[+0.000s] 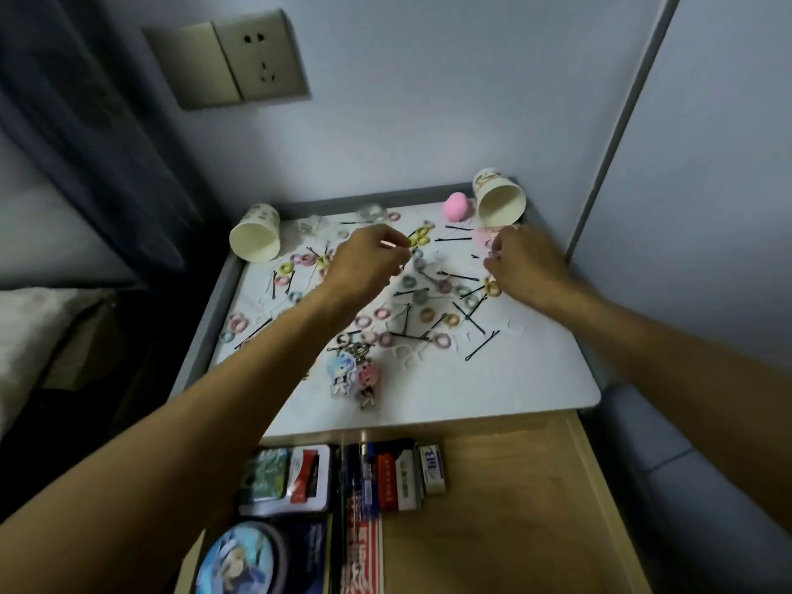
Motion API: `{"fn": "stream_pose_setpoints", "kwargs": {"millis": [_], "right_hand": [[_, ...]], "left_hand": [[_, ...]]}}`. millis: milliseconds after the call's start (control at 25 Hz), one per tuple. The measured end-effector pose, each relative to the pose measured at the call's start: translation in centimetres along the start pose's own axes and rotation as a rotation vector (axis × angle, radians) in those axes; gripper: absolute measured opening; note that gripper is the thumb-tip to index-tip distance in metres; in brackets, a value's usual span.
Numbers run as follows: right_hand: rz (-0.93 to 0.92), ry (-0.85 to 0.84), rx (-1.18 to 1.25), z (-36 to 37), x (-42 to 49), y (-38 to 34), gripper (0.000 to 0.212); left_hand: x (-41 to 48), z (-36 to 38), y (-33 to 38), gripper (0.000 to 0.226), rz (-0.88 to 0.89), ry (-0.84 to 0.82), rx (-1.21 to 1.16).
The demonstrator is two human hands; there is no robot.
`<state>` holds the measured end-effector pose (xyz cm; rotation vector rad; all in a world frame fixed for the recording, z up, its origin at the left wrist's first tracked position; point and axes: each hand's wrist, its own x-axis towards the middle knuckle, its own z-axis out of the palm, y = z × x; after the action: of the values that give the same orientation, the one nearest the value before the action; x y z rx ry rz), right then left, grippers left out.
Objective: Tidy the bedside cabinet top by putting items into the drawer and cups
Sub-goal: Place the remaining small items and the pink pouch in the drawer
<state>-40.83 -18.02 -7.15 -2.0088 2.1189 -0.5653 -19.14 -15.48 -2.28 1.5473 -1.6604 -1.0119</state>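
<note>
My view is dim and bluish, the white worktop the brightest patch, edges bowed by the wide lens, small details soft.

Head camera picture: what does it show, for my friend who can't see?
Left hand and right hand reach over a white cabinet top scattered with hair ties and hairpins. Paper cups sit at both back corners, a pink sponge beside the right one. An open drawer below holds boxes.

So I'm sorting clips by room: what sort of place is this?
Probably a bedroom: what looks like bedding lies at the left, a wall socket sits above, and the cabinet top, strewn with hair ties and bobby pins, has its drawer open below.
</note>
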Motion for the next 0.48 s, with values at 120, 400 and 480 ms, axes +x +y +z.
{"fn": "stream_pose_setpoints", "kwargs": {"millis": [120,400,480], "right_hand": [[0.000,0.028,0.063,0.4,0.6,0.8,0.008],[0.067,-0.001,0.221,0.4,0.9,1.2,0.057],[0.085,0.036,0.283,0.3,1.2,1.0,0.063]], "left_hand": [[6.8,2.7,0.9,0.018,0.035,0.043,0.109],[16.1,8.8,1.9,0.038,0.094,0.015,0.451],[17.1,9.7,1.6,0.033,0.090,0.051,0.467]]}}
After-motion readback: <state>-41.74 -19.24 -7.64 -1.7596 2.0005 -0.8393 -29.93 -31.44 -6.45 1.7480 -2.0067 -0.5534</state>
